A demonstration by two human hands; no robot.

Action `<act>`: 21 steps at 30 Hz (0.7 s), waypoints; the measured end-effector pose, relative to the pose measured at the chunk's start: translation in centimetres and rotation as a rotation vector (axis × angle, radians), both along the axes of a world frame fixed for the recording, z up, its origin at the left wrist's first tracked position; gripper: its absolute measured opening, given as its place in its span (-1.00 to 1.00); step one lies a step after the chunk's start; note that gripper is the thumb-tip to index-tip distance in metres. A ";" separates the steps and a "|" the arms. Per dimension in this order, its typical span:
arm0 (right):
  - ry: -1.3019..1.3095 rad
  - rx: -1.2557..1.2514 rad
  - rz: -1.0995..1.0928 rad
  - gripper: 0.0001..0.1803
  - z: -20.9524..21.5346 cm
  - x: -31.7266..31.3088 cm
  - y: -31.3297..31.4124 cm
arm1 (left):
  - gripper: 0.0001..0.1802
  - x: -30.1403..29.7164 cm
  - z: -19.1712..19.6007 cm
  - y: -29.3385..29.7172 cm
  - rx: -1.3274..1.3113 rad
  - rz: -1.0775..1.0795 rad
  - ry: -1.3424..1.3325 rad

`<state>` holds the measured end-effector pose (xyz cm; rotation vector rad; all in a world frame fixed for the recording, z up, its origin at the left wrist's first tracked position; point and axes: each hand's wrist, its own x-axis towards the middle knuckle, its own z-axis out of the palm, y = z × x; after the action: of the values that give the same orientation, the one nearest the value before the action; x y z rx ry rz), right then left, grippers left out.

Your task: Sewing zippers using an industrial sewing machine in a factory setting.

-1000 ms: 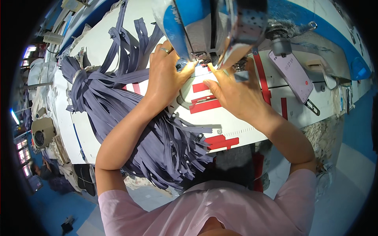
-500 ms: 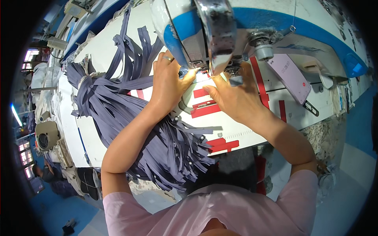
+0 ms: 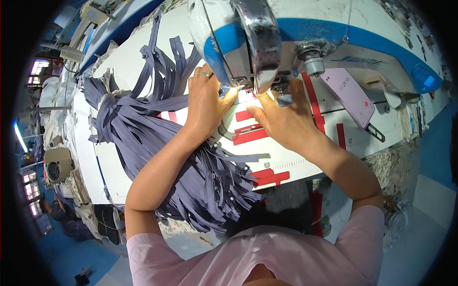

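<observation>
While the sewing machine (image 3: 267, 43) stands over the white worktop (image 3: 143, 62), both hands sit close under its head, right by the bright spot where the needle works. The left hand (image 3: 206, 102) lies flat with its fingers (image 3: 228, 97) pressed down on a grey strip (image 3: 162, 104), most likely so the strip stays straight as it goes in. A ring (image 3: 205, 74) is on one finger. The right hand (image 3: 284, 119) rests on the other side, fingers curled down toward the needle spot, but what they pinch is hidden, so it is hard to tell. Between the hands, the strip's end is under the machine head. A big pile of grey zipper strips (image 3: 191, 176) lies on the left and hangs over the near edge, close enough to pick from. Red tape marks (image 3: 250, 136) on the worktop look like guides. A pink phone (image 3: 350, 95) leans on the right, out of the way
</observation>
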<state>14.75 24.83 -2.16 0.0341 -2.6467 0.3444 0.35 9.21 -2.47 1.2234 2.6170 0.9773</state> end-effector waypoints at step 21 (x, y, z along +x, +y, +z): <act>0.040 0.043 0.016 -0.71 0.1 -0.2 -0.1 | -0.62 0.1 0.4 -0.2 0.026 -0.046 0.008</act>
<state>14.53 24.71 -2.02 0.0754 -2.6153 0.2890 0.43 9.00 -2.04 1.2901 2.5779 1.0035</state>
